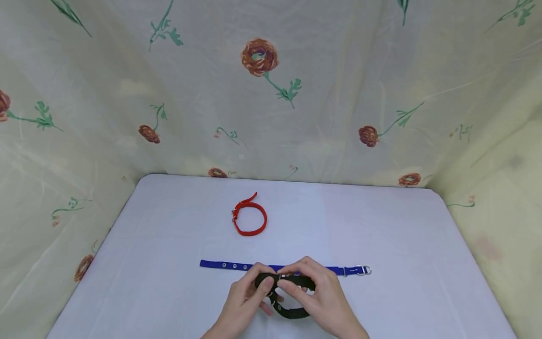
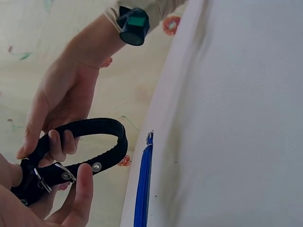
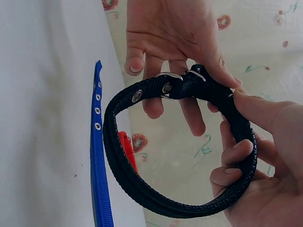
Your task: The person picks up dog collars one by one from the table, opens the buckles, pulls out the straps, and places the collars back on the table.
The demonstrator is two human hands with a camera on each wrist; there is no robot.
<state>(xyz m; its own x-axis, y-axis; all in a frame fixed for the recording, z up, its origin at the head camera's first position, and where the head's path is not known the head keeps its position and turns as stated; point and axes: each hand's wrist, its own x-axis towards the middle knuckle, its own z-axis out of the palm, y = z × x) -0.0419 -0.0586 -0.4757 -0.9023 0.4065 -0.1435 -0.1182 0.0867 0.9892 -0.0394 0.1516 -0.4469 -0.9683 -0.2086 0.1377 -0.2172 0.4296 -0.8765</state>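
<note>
A black collar point(image 1: 292, 313) with metal eyelets and a buckle is closed into a loop, held up between both hands above the table's near side. My left hand point(image 1: 243, 296) pinches it by the buckle end with thumb and fingers. On the other side, my right hand point(image 1: 326, 296) grips the strap, thumb close to the left thumb. In the right wrist view the buckle and D-ring of the black collar point(image 3: 180, 208) show by the left fingers. Just beyond the hands a blue collar point(image 1: 216, 264) lies stretched out flat, its middle partly hidden by them.
Farther back on the white table point(image 1: 372, 221) lies a red collar point(image 1: 251, 233), fastened into a ring with its tail pointing away. A flower-patterned curtain point(image 1: 322, 117) hangs behind the table and along both sides.
</note>
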